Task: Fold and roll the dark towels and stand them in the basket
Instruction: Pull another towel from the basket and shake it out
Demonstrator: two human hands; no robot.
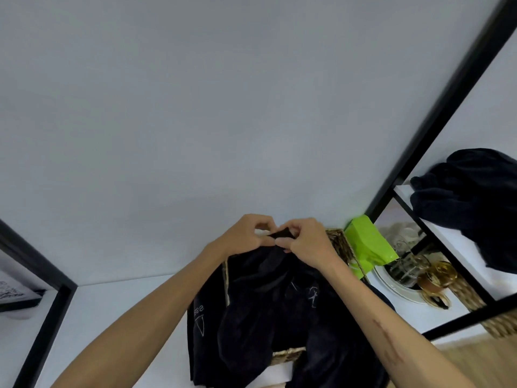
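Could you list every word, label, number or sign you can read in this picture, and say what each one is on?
No text here can be read with confidence.
Dark towel draped over the basket: pale marks at its left edge, possibly letters above a triangle, too blurred to quote.
Same towel, right of middle: a thin pale scrawl, not legible.
Framed sheet at far left: dark scribbled writing, too small and blurred.
Green packet: no print visible.

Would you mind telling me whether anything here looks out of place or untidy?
Yes: the dark towels drape unrolled over the basket rim while both hands pinch one edge. Another dark cloth lies bunched on the right shelf, hanging over its edge.
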